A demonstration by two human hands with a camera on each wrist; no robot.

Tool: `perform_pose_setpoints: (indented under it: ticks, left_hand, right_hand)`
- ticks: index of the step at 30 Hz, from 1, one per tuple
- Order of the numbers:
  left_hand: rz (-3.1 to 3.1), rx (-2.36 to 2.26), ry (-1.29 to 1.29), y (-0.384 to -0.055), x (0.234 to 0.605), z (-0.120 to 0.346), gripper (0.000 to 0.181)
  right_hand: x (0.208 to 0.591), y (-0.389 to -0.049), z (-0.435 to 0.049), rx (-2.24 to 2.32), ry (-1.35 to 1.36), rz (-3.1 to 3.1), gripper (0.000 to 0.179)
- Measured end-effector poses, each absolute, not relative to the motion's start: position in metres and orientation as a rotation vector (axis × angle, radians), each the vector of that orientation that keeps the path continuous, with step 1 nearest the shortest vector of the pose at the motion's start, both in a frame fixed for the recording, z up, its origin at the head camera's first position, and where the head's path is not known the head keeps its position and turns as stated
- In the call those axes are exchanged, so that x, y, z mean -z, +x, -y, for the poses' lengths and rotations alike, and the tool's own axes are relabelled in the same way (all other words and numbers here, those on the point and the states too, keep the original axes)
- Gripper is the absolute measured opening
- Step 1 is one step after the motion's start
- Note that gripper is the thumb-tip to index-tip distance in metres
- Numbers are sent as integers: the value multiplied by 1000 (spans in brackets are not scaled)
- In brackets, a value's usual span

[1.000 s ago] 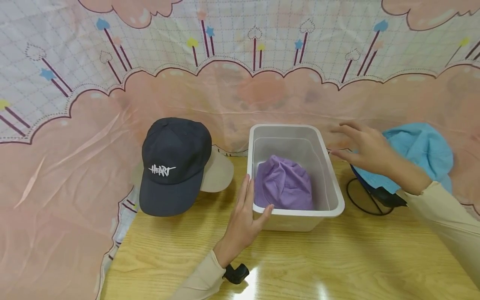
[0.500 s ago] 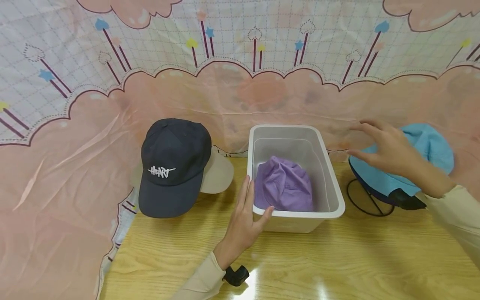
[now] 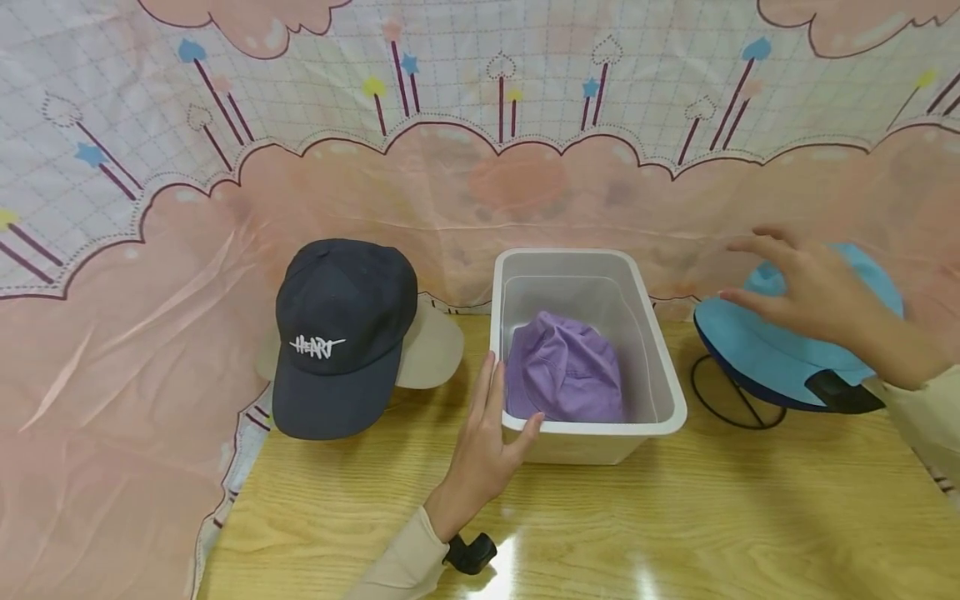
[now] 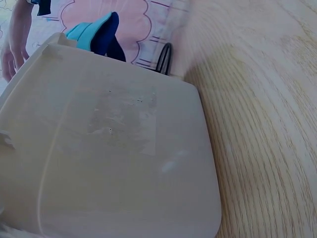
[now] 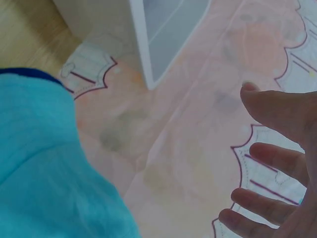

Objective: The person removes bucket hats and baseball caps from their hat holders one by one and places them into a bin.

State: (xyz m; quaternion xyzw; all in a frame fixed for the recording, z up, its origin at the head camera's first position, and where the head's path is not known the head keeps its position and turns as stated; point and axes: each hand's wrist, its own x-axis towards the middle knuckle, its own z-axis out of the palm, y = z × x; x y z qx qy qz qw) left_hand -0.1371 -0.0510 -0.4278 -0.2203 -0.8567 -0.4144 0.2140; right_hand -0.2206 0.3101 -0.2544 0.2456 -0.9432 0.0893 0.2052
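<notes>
A grey-white plastic bin (image 3: 588,429) stands mid-table, with a purple cap (image 3: 566,371) lying crumpled inside. My left hand (image 3: 483,454) rests on the bin's near left corner, fingers straight along the outer wall and thumb at the front rim. To the right, a light blue bucket hat (image 3: 780,342) with a dark navy underside sits on a black wire stand (image 3: 738,396). My right hand (image 3: 825,292) is over the hat in the head view, fingers spread and holding nothing. In the right wrist view the hat's blue fabric (image 5: 54,158) lies apart from the spread fingers (image 5: 267,206).
Left of the bin, a navy cap (image 3: 341,333) with white lettering overlaps a beige hat (image 3: 435,346). A printed pink and white cloth (image 3: 450,200) hangs behind the wooden table (image 3: 600,533) and along its left side.
My right hand has moved rightward, away from the bin and across the blue bucket hat, uncovering more of its brim. My left hand stays at the bin's corner; the purple cap is unmoved.
</notes>
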Motion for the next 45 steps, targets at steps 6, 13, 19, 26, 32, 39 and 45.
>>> perform_pose_setpoints:
  ticks: [6, 13, 19, 26, 32, 39, 45]
  left_hand:
    - [2374, 1148, -608, -137, 428, 52, 79]
    - [2364, 1140, -611, -137, 427, 53, 78]
    - [2373, 1147, -610, -137, 428, 52, 78]
    - [2367, 1147, -620, -137, 427, 52, 78]
    - [2364, 1153, -621, -137, 428, 51, 78]
    - [2360, 1157, -619, -137, 429, 51, 78]
    - [2356, 1149, -615, -137, 428, 52, 78]
  right_hand:
    - [252, -221, -321, -165, 632, 2681, 65]
    - [251, -224, -332, -225, 535, 2772, 67]
    - [250, -226, -341, -186, 447, 2845, 66]
    - [254, -228, -354, -173, 404, 2842, 61]
    - [259, -233, -366, -176, 311, 2895, 61]
    - [261, -235, -377, -160, 282, 2954, 57]
    - [265, -237, -383, -75, 306, 2967, 53]
